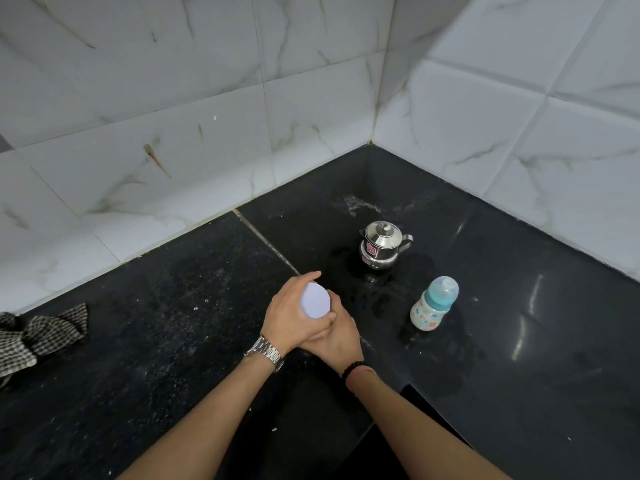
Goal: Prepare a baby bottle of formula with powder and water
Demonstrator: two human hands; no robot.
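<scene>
I have the powder container (314, 301) between both hands over the dark counter (173, 341), its white round lid facing up at me. My left hand (291, 313), the one with the metal watch (265, 351), wraps over the top, fingers curled round the lid's edge with the forefinger reaching past the far side. My right hand (337, 337), with the beaded band at the wrist, curls around the body lower down and steadies it. I judge this as the grip for twisting the lid off: one hand holds the body fast so the other can turn the top. The container's sides are hidden by my fingers, so I cannot tell whether the lid has loosened yet.

The baby bottle (434, 303) stands well to the right, near but apart from my hands, its teal collar and clear cap on; it needs opening before any powder goes in. Behind it, toward the corner, the small steel kettle (381, 249) sits with its lid on, presumably the water. Wet patches shine on the counter around both. A checked cloth (38, 336) lies crumpled at the far left.
</scene>
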